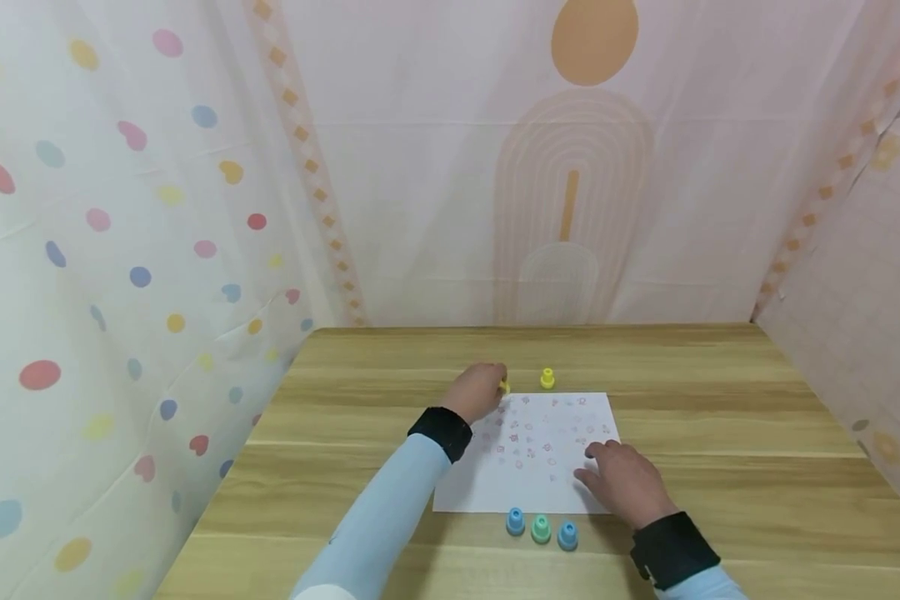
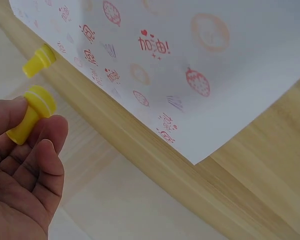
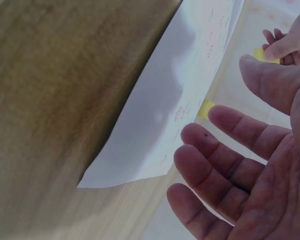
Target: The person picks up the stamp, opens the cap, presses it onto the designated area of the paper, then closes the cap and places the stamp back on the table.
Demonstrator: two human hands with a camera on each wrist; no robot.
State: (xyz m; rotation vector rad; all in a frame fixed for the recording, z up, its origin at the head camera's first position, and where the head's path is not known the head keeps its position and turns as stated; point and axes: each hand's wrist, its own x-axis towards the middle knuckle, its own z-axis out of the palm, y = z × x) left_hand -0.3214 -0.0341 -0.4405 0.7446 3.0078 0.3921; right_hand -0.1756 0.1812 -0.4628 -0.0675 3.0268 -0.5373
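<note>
My left hand (image 1: 476, 392) is at the far left corner of a white sheet of paper (image 1: 487, 492). It pinches a small yellow toy stamp (image 2: 40, 101) between thumb and fingers. A second yellow stamp (image 1: 547, 379) stands on the table just past the sheet's far edge. Red, orange and purple stamped prints (image 2: 153, 45) cover much of the paper, including fruit shapes and Chinese characters. Over the sheet's right side hovers my right hand (image 1: 630, 483), its fingers spread and relaxed, holding nothing.
Along the near edge of the paper stand a blue stamp (image 1: 515, 522), a green stamp (image 1: 541, 529) and another blue stamp (image 1: 567, 536) in a row. The wooden table (image 1: 330, 417) meets a patterned curtain (image 1: 435, 208) at the back, with more curtain on both sides.
</note>
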